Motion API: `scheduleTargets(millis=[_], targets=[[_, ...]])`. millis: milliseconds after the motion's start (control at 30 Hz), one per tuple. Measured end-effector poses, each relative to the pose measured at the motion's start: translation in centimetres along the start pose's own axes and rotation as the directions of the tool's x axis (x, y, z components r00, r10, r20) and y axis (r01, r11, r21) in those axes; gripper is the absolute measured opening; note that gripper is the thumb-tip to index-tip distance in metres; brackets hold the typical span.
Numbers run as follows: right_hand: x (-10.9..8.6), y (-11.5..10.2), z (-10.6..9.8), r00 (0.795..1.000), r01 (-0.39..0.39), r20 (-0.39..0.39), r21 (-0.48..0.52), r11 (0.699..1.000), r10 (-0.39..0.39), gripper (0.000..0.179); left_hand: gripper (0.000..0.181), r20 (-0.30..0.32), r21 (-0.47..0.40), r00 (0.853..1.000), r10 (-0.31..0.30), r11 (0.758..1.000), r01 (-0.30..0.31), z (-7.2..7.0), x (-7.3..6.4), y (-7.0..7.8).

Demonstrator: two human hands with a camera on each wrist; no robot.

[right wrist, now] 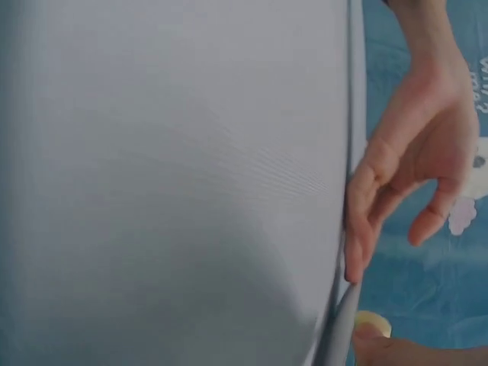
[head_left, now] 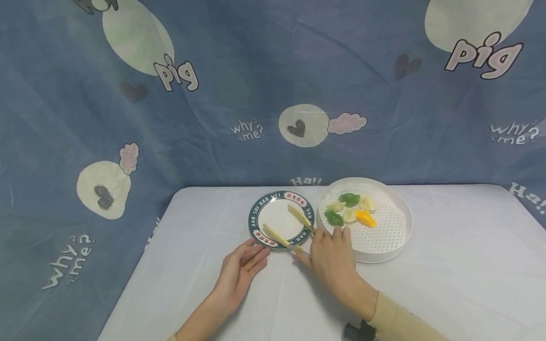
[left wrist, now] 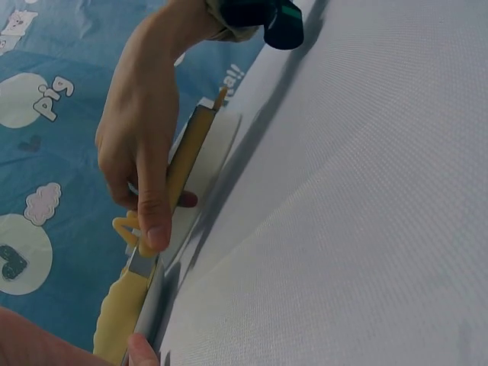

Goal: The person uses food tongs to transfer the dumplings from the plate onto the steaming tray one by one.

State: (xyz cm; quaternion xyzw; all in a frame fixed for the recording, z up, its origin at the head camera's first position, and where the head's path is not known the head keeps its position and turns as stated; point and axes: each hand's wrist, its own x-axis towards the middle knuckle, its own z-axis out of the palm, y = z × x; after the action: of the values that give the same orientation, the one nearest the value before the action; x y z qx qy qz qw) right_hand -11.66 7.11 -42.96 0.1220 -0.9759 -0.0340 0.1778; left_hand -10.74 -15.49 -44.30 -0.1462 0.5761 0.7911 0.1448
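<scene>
My right hand (head_left: pixel 334 255) grips yellow-tipped tongs (head_left: pixel 275 234), whose two arms stand spread above the white plate (head_left: pixel 279 215) with nothing between them. The plate has a dark green lettered rim. At its near left rim is my left hand (head_left: pixel 239 274), fingers extended against the edge and thumb held apart. In the left wrist view, the tongs' yellow paddle (left wrist: pixel 122 313) lies close over the plate, and the right hand (left wrist: pixel 141 145) reaches down onto the metal part. The right wrist view shows the left hand's fingers (right wrist: pixel 362 221) at the plate's edge.
Right of the plate stands a round white tray (head_left: pixel 384 258) with a perforated base. In it lie several dumpling-shaped pieces: green (head_left: pixel 350 199), cream (head_left: pixel 367 203) and yellow (head_left: pixel 366 218). A white cloth covers the table (head_left: pixel 460 265); a blue printed curtain (head_left: pixel 239 71) hangs behind.
</scene>
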Motion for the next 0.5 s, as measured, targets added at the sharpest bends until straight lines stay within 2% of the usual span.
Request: scheduleTargets(millis=[133,233,500], targets=[[-0.17,-0.18,0.36,0.998,-0.009,-0.066,-0.003,1.0,0.009,0.079,0.068,-0.004,0.0,1.0,0.0,1.0,0.0,0.1,0.03,0.06],[-0.19,-0.32,0.25,0.997,-0.018,-0.077,0.0,1.0,0.018,0.083,0.068,-0.001,0.001,1.0,0.001,1.0,-0.001,0.12,0.05,0.1],[0.05,-0.46,-0.2,0.996,-0.054,0.074,0.056,0.997,0.05,0.09,0.069,0.009,0.015,1.0,0.0,1.0,0.0,0.06,0.05,-0.01]])
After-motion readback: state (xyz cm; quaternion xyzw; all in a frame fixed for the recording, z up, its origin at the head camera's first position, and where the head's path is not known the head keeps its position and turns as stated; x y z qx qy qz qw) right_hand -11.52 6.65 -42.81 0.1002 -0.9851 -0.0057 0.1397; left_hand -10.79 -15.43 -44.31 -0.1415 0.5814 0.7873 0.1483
